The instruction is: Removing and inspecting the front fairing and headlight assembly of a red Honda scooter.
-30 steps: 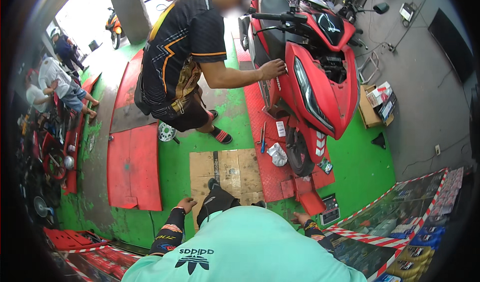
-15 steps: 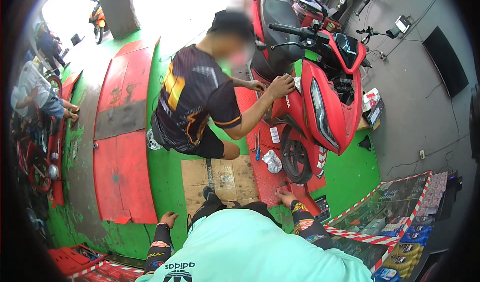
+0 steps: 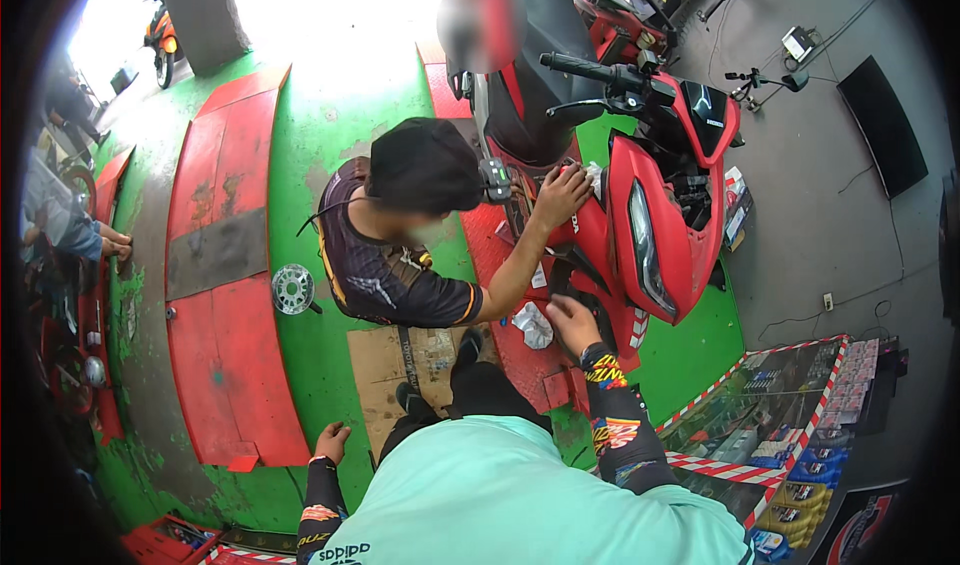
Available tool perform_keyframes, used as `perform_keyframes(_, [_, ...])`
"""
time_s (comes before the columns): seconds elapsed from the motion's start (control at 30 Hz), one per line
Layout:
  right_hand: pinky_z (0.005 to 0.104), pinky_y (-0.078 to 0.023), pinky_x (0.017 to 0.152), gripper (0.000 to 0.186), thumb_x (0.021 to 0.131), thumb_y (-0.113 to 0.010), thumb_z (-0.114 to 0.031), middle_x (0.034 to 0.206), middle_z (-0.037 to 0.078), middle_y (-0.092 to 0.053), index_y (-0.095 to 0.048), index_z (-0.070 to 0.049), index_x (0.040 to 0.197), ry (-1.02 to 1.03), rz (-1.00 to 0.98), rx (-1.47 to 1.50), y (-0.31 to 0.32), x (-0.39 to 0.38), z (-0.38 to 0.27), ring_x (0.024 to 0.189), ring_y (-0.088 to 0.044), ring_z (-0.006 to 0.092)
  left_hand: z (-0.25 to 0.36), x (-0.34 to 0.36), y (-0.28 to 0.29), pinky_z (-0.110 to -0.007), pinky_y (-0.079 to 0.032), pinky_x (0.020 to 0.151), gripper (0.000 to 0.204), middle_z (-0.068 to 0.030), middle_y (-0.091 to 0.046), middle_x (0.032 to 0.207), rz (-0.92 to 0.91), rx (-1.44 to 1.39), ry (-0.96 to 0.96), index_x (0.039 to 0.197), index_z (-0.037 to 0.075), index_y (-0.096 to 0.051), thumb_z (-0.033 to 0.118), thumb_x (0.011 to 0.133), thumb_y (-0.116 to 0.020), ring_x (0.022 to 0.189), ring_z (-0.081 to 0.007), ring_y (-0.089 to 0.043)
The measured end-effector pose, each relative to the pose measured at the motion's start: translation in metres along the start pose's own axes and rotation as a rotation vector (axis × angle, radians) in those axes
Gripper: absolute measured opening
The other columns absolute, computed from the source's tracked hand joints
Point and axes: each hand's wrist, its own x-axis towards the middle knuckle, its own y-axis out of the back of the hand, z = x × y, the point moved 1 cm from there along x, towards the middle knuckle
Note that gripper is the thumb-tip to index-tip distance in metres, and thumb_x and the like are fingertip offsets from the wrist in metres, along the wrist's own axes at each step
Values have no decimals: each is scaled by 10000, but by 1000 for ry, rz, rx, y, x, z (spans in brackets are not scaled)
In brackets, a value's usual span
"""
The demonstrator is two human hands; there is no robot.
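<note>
1. My right hand (image 3: 572, 323) is raised fwd, on the lower front of the red scooter (image 3: 650, 225), just by its front wheel area. Fingers curled down, back of hand toward cam; can't tell if it grips anything, grip side hidden.
2. Crumpled white rag/bag (image 3: 533, 325) sits just left of the right hand, on the red ramp plate (image 3: 520, 365). Near, looks not touching.
3. My left hand (image 3: 331, 443) is low at my side, over the green floor (image 3: 330, 145) next to the cardboard sheet (image 3: 385, 370). Fingers loosely bent, nothing in it that I can see.
4. Co-worker in a black shirt (image 3: 385, 275) crouches between me and the scooter, leaning in; their hand (image 3: 560, 195) lies flat on the scooter's side panel near the footboard.
5. Scooter stands upright on the ramp plate, headlight facing right-down in view, black handlebar (image 3: 590, 70) on top.
6. Round metal disc/sprocket (image 3: 293, 289) lies on the floor left of the co-worker, well apart from both my hands.
7. Glass display case (image 3: 780, 405) w/ red-white tape edge to my right.
</note>
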Motion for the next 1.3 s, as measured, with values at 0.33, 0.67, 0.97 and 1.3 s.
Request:
perform_keyframes(0.33, [545, -496, 1008, 987, 964, -759, -353, 1609, 133, -452, -148, -94, 1694, -684, 127, 583, -10, 145, 102, 1397, -536, 335, 74, 30, -17, -404, -500, 1087, 598, -272, -668, 1375, 90, 10, -44, 1450, -69, -569, 290, 996, -720, 1277, -325, -652])
perform_keyframes(0.67, [502, -355, 1179, 792, 936, -769, -526, 1700, -20, -376, -495, -180, 1594, -588, 163, 549, -36, 221, 154, 1503, -409, 332, 117, -27, -35, -430, -468, 1126, 614, -272, -628, 1445, 205, 136, 74, 1461, -36, -576, 327, 982, -703, 1359, -368, -603])
perform_keyframes(0.97, [494, -362, 1144, 1058, 789, -755, -777, 1632, 105, -487, -521, -114, 1580, -750, 105, 493, -21, 201, 100, 1425, -467, 342, 132, -40, -52, -423, -467, 1127, 611, -274, -632, 1440, 147, 170, 154, 1463, -28, -578, 325, 982, -711, 1359, -362, -604])
perform_keyframes(1.3, [484, -455, 1023, 1049, 853, -607, -832, 1621, 90, -495, -469, -113, 1605, -715, 28, 174, -12, 214, 155, 1428, -451, 314, 158, -12, -35, -414, -511, 1069, 621, -270, -635, 1435, 168, 155, 22, 1471, -16, -572, 326, 975, -721, 1295, -350, -650])
